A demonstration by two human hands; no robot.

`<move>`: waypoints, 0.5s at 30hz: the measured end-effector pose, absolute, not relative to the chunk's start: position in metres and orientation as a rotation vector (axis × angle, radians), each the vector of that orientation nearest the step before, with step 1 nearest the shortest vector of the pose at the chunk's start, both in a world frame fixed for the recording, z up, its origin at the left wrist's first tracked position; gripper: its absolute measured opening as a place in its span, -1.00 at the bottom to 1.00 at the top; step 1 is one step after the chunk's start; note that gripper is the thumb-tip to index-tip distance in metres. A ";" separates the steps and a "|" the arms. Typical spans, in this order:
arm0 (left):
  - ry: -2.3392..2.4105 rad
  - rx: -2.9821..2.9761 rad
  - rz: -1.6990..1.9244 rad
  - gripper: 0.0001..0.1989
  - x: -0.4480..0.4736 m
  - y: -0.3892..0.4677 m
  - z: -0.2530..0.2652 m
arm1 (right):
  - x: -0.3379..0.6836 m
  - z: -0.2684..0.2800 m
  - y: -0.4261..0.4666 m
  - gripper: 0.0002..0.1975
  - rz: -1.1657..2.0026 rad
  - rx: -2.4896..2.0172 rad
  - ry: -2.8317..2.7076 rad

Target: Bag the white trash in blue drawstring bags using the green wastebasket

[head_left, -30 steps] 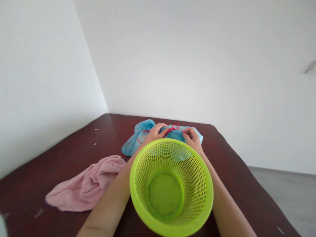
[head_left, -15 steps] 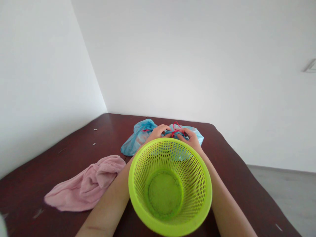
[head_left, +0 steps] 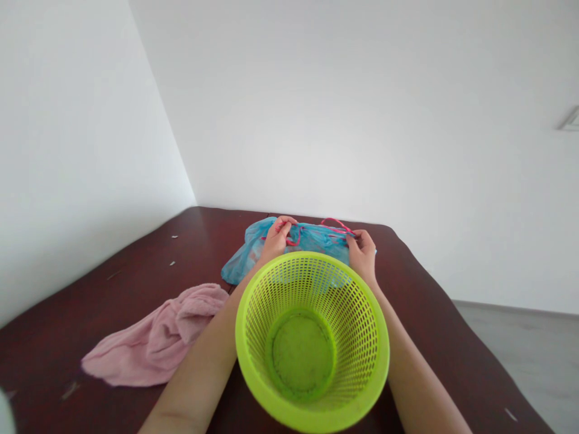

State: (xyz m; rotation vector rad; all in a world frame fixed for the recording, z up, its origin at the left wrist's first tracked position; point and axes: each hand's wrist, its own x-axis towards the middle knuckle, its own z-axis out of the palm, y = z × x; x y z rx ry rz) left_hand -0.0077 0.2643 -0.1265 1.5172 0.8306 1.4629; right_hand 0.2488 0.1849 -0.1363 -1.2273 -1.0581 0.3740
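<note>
Beyond the basket, a blue plastic drawstring bag (head_left: 319, 238) is spread sideways between my two hands. Its left upper edge is pinched in my left hand (head_left: 277, 238), together with part of a red drawstring (head_left: 295, 241). At the other end of the edge, my right hand (head_left: 362, 248) has its fingers closed on the bag and cord, and a red loop rises beside them. A second blue plastic bag (head_left: 244, 260) lies left of my left hand. Nearer, between my forearms, stands a green perforated plastic basket (head_left: 359, 337), which hides the bag's lower part.
A crumpled pink towel (head_left: 158, 343) lies on the dark red table (head_left: 136, 295) to the left of my left forearm. White walls (head_left: 316, 108) border the table behind and at left. Small white scraps (head_left: 172, 263) dot the surface. Grey floor (head_left: 511, 337) shows at right.
My hands have moved apart, the right one to the right and the left one leftward. The gathered bag mouth is now stretched wide, and its red bow is undone into a loose loop.
</note>
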 end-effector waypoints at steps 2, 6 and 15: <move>0.808 1.547 1.443 -0.84 -0.012 0.265 -0.121 | 0.251 -0.134 0.183 -0.62 0.423 -1.212 -1.014; 0.744 1.722 1.206 -0.74 -0.015 0.255 -0.116 | 0.253 -0.128 0.175 -0.61 0.532 -1.204 -1.019; 0.774 1.842 0.996 -0.80 -0.017 0.232 -0.110 | 0.254 -0.119 0.174 -0.41 0.672 -1.056 -1.022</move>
